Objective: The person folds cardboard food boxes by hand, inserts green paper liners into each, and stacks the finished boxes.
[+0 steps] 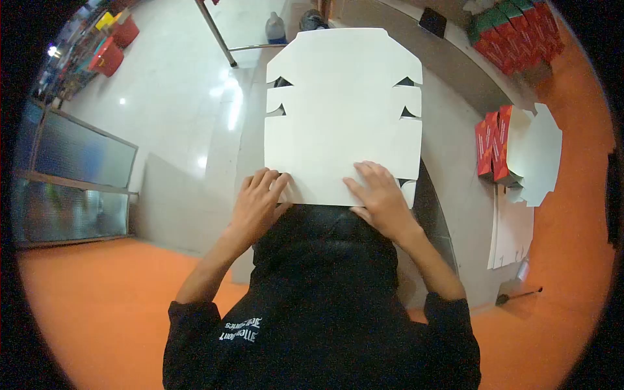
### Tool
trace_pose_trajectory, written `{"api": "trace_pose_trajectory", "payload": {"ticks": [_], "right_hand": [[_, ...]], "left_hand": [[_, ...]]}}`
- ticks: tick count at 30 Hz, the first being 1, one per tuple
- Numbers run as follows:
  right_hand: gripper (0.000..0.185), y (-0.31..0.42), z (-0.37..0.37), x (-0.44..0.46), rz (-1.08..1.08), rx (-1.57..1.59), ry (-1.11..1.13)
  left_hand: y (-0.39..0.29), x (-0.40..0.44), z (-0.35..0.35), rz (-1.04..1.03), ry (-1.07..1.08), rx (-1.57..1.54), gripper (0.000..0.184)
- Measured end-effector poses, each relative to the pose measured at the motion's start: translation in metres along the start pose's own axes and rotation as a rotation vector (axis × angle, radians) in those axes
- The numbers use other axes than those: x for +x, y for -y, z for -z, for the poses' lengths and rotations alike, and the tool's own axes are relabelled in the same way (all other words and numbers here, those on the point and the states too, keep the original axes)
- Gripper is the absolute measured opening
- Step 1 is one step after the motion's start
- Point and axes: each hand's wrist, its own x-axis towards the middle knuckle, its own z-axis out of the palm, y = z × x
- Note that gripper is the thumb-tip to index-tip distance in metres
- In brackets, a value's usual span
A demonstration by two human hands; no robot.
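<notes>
A flat white cardboard box blank (344, 117) lies in front of me, with cut slots and tabs along its left and right sides. My left hand (261, 198) is closed on its near left corner, fingers bent over the top and thumb at the near edge. Towards the right of that same edge, my right hand (379, 198) grips the blank, its fingers on the white face and its thumb by the edge. The undersides of both grips are hidden.
To the right stand red folded boxes (499, 146) beside white blanks (512, 231). More red and green boxes (517, 36) are stacked at the far right. A bottle (275, 29) stands beyond the blank. Red buckets (107, 57) and a glass-panelled frame (81, 172) are at the left.
</notes>
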Motion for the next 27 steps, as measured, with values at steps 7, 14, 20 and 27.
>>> {"api": "trace_pose_trajectory", "payload": {"ticks": [7, 14, 20, 27], "right_hand": [[0.053, -0.012, 0.019, -0.040, -0.211, -0.108, -0.022], [0.054, -0.020, 0.021, -0.048, -0.205, -0.212, -0.008], [0.056, -0.032, 0.032, -0.047, -0.112, -0.247, 0.048], [0.059, -0.020, 0.029, -0.042, -0.166, -0.202, 0.131]], "left_hand": [[0.012, 0.002, -0.010, -0.142, -0.054, 0.107, 0.044], [0.021, 0.009, -0.002, -0.246, -0.004, 0.104, 0.048], [0.019, 0.008, 0.000, -0.250, -0.009, 0.091, 0.052], [0.023, 0.010, 0.014, -0.234, 0.039, 0.061, 0.047]]}}
